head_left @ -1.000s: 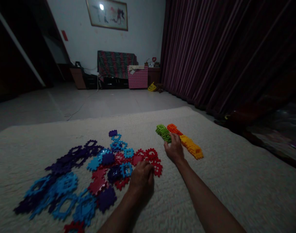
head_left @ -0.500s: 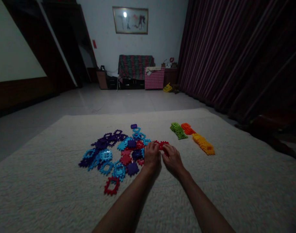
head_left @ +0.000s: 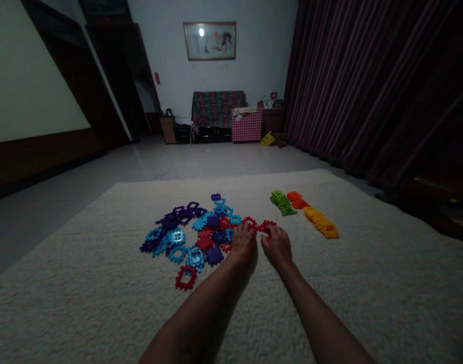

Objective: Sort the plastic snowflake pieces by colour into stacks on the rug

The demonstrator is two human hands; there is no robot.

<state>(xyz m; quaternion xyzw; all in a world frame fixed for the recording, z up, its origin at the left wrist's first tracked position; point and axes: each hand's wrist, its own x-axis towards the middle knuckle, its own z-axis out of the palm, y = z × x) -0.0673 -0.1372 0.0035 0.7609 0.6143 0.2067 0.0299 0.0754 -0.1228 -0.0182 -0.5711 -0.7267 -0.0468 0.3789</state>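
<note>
My left hand [head_left: 244, 242] rests at the right edge of a pile of toothed plastic building pieces, its fingers bent over a red frame-shaped piece [head_left: 250, 221]. Close beside it, my right hand [head_left: 277, 246] has its thumb and fingers closed on a second red toothed piece [head_left: 269, 223]. These two red pieces seem to meet edge to edge between the hands; the fingers partly cover both. To the left lie dark purple pieces [head_left: 172, 219], light blue pieces [head_left: 178, 254] and flat red pieces [head_left: 204, 240]. A loose red square frame [head_left: 186, 278] lies nearest to me.
Right of my hands lie a green stack [head_left: 283, 203], an orange-red stack [head_left: 297, 200] and a yellow stack [head_left: 321, 222] of similar pieces. Everything sits on a pale quilted mat [head_left: 102, 303]. Beyond are a tiled floor, a cloth-covered cabinet and dark curtains [head_left: 341, 76].
The whole view has shifted slightly. My hands have drawn a little farther apart, and more of the two red pieces shows between and beyond the fingers.
</note>
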